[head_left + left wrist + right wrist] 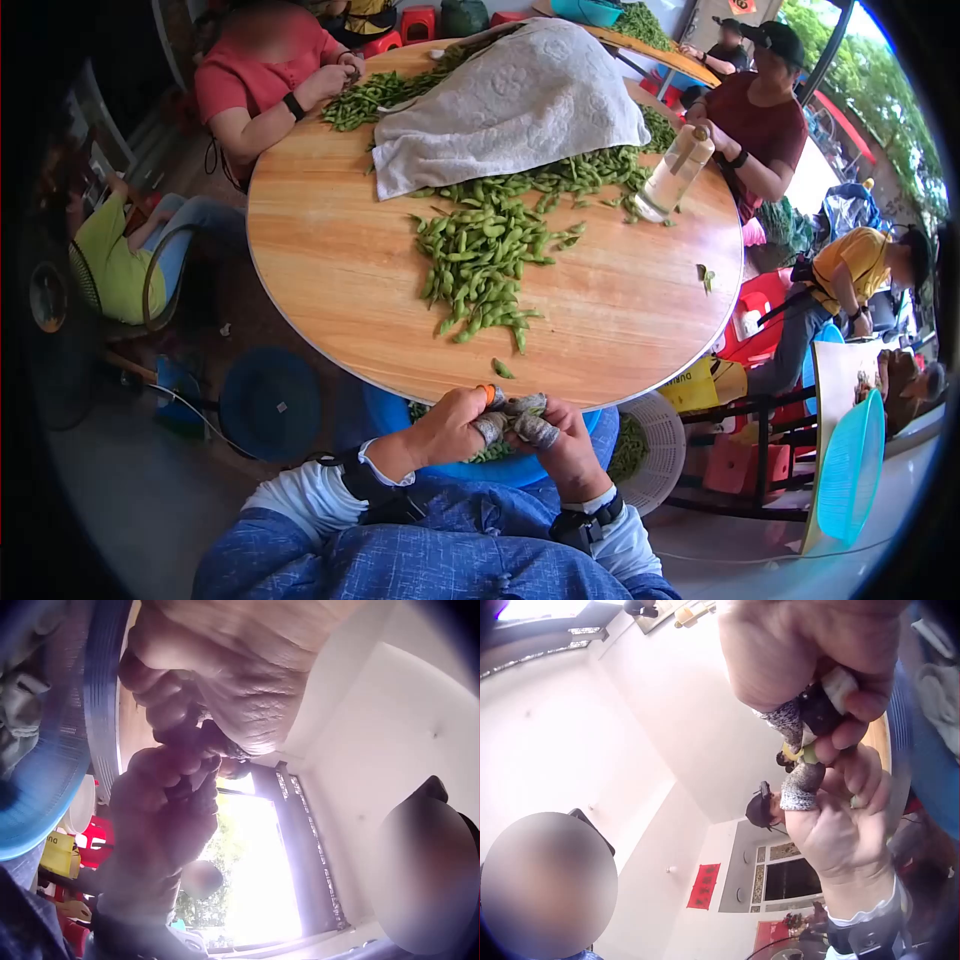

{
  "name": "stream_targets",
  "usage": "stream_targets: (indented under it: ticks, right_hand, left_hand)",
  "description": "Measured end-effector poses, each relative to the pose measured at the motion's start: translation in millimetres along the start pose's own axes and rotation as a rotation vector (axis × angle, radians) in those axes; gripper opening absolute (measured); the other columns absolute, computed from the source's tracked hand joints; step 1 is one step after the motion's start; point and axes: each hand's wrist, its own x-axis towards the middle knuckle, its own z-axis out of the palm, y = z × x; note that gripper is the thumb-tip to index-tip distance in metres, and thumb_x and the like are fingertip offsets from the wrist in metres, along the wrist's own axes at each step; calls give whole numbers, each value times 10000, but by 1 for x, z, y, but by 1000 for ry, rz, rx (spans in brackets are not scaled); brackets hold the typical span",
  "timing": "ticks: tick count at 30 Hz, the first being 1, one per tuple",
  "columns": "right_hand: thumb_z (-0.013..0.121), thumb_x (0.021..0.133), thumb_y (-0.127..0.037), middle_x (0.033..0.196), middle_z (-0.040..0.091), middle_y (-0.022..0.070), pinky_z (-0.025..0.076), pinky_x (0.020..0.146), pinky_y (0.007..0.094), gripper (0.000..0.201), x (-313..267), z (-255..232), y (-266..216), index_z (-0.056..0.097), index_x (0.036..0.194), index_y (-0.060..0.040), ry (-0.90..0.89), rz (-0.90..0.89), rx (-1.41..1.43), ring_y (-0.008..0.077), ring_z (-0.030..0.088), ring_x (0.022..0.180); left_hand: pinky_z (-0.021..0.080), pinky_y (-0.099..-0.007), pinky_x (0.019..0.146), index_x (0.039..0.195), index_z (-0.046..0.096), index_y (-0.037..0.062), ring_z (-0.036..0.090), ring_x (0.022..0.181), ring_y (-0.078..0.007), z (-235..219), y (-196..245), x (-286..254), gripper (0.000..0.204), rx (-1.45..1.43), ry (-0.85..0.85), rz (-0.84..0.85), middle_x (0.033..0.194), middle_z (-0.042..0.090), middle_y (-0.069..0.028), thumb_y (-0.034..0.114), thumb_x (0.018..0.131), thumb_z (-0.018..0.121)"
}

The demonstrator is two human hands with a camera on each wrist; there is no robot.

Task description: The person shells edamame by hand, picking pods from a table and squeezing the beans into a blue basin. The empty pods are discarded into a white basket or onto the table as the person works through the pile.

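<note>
My left hand [440, 434] and right hand [570, 452] meet at the near edge of the round table, fingertips together. Between the wrapped thumbs is a green soybean pod [808, 754], pinched from both sides and mostly hidden by the fingers. Grey wraps cover both thumbs, and an orange band [489, 394] circles a left finger. Below the hands sits a blue basin [378, 408] holding green pods. A loose pod [503, 369] lies on the tabletop just beyond them, with a heap of soybean pods [475, 262] farther in.
A grey cloth [510, 105] covers a mound on the wooden table [330, 260]. Near the right side stands a clear bottle [678, 172]. A white basket [662, 452] with pods is at my right. Other people sit around, one in red [255, 75] at the far left.
</note>
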Motion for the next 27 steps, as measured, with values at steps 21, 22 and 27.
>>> stream_targets:
  ticks: [21,22,27]
  right_hand:
    - [549,652,-30,714,589,191,458,621,346,205,-142,-144,-26,568,847,29,1101,14,-1599,330,579,662]
    - [540,650,-25,714,587,193,457,629,343,186,-142,-143,-24,573,825,29,1086,-10,-1504,329,579,667]
    - [512,686,25,688,589,83,434,612,246,167,-109,-121,-14,580,836,47,913,-241,-1021,114,533,638]
  left_hand:
    - [444,-343,714,905,584,62,536,852,-273,-3,2,-21,182,355,-144,133,875,560,-107,139,740,595]
    - [441,-355,703,905,581,55,531,834,-281,-6,11,-17,197,374,-50,83,887,553,-116,126,722,598]
    - [446,-364,631,837,571,26,551,696,-306,-22,-2,32,160,805,249,344,761,564,-123,110,706,607]
